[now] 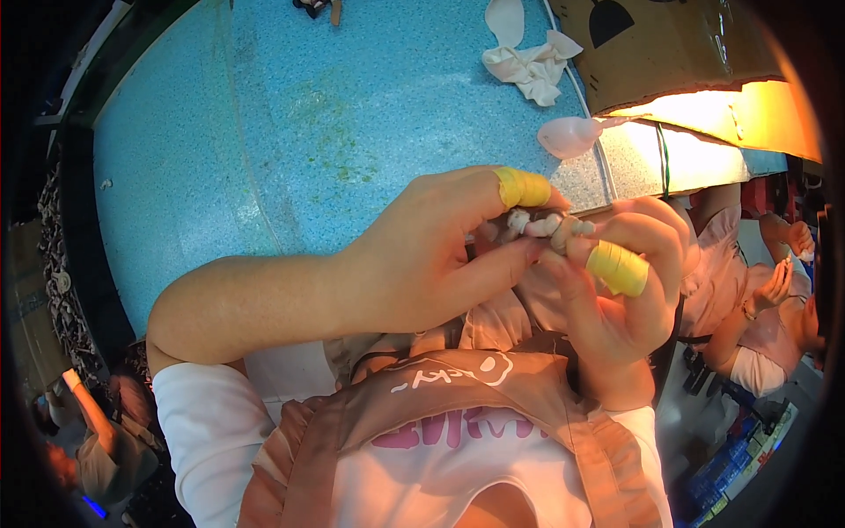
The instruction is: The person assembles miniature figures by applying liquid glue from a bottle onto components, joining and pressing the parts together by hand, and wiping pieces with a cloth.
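Pink apron bib (458, 387) just below, my left hand (414, 264) and right hand (629, 282), yellow-taped fingers closed, are pinching a small pale knobbly soft-looking piece (544, 227) between them above the blue speckled tabletop (264, 132); probably light, slippery, fragile—gripping near its ends.

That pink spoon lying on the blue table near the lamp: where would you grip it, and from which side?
Probably by the handle. The pink spoon lies flat on the blue table with its bowl to the left and its thin handle running right toward the lit cardboard box. Come from above and pinch the handle across its width; the rounded bowl offers less purchase.
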Action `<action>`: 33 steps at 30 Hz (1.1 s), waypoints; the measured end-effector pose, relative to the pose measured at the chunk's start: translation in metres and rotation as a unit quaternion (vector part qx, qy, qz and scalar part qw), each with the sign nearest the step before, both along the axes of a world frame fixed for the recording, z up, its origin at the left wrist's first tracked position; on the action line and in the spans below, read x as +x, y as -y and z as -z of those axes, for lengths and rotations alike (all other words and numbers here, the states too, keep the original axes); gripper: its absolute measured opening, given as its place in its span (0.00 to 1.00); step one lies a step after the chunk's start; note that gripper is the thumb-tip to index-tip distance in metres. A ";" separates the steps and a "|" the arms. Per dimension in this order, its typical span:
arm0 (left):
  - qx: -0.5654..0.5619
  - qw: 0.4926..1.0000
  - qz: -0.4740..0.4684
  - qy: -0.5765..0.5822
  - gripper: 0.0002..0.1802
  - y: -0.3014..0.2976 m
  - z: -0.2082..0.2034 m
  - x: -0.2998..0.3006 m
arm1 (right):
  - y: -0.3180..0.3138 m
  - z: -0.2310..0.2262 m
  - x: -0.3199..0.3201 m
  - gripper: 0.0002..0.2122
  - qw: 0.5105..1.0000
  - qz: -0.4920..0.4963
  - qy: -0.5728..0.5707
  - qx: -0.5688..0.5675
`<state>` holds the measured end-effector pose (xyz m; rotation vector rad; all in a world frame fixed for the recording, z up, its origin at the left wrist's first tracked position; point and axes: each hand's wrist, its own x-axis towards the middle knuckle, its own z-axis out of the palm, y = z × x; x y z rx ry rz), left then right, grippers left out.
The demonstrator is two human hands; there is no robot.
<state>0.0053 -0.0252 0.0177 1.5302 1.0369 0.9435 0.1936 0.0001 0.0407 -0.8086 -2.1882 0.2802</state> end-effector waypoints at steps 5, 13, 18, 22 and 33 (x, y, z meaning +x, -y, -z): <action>0.020 0.995 0.058 0.084 0.18 -0.004 -0.002 -0.005 | 0.003 0.008 -0.001 0.10 0.999 0.002 -0.011 0.041; 0.170 0.984 0.054 0.004 0.20 -0.009 0.003 -0.004 | -0.004 0.013 0.004 0.10 0.987 -0.059 -0.086 -0.121; 0.159 0.986 0.052 0.009 0.20 -0.008 0.003 -0.003 | -0.003 0.008 0.004 0.10 0.990 -0.051 -0.054 -0.123; 0.207 0.976 0.065 -0.030 0.21 -0.011 0.005 -0.003 | 0.001 0.002 0.003 0.07 0.991 -0.023 -0.020 -0.128; 0.202 0.977 0.064 -0.032 0.20 -0.010 0.004 -0.005 | -0.002 0.006 -0.004 0.08 0.993 -0.028 -0.007 -0.118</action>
